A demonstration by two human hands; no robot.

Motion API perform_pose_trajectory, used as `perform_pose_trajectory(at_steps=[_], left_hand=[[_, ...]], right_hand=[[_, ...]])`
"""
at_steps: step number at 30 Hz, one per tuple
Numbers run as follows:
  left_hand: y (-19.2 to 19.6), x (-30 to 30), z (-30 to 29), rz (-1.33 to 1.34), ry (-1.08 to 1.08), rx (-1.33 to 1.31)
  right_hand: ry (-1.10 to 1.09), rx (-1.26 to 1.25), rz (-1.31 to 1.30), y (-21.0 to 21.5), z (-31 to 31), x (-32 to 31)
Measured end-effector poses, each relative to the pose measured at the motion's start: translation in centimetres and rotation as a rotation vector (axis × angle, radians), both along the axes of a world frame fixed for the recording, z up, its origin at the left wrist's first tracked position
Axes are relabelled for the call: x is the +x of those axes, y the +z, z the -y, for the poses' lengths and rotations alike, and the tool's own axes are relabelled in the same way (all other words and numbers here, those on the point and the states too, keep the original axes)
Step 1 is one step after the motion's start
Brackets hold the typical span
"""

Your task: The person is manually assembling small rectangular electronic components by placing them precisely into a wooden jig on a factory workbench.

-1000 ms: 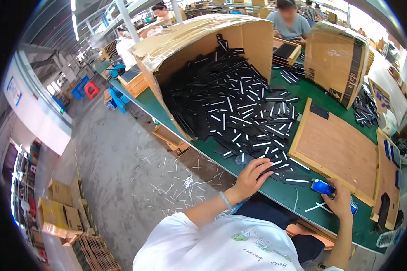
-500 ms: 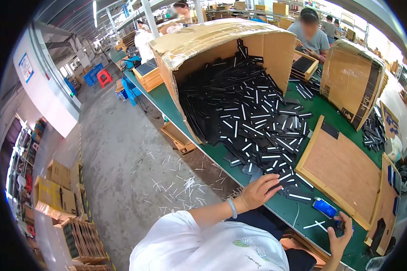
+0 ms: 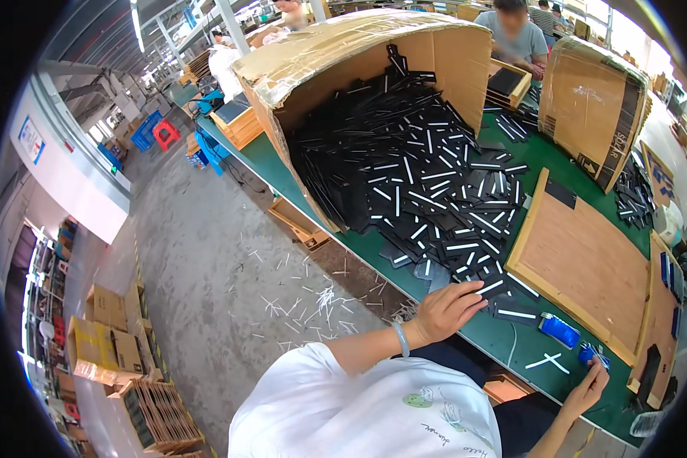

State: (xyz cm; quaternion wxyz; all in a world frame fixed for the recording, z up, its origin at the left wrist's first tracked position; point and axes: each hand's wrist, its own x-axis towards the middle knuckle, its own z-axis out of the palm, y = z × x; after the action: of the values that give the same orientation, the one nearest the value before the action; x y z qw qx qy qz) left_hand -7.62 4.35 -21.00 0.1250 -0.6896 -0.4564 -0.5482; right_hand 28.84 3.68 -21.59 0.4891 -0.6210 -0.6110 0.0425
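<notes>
Head view: the left hand (image 3: pixel 444 311) is at the near edge of the bench (image 3: pixel 528 345), fingers close together, their tips at a black piece (image 3: pixel 491 285) with a white stripe. That piece lies at the near fringe of the heap (image 3: pixel 435 175), which spills from the open carton (image 3: pixel 454 69) toward the bench's near edge. The right hand (image 3: pixel 588 388) is toward the bench's near right corner, its thumb and fingers drawn narrow at a blue bundle (image 3: pixel 590 354) with white strips on it. At this angle I cannot tell whether either hand pinches anything. A blue pack (image 3: pixel 559 330) lies just left of the bundle, near the board's (image 3: pixel 580 252) near edge; two crossed strips (image 3: pixel 547 362) lie between the hands, close to the bench's near edge.

The step in hand looks like picking at the bundle with the right hand while the left minds the piece. As I judge it, the next move calls for a fine fingertip grip and a steady piece.

Against half a second ago, the bundle, then mostly behind the right hand, now shows plainly; the left hand keeps its place at the heap's fringe.
</notes>
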Motion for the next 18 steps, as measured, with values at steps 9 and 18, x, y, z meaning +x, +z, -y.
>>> perform_pose_trajectory(at_steps=[9, 18], left_hand=[[0.2, 0.4, 0.3, 0.008, 0.006, -0.006], [0.3, 0.5, 0.5, 0.022, -0.006, -0.059]], right_hand=[[-0.057, 0.071, 0.023, 0.0, 0.6, -1.5], [-0.087, 0.134, 0.171, 0.5, 0.5, -2.2]])
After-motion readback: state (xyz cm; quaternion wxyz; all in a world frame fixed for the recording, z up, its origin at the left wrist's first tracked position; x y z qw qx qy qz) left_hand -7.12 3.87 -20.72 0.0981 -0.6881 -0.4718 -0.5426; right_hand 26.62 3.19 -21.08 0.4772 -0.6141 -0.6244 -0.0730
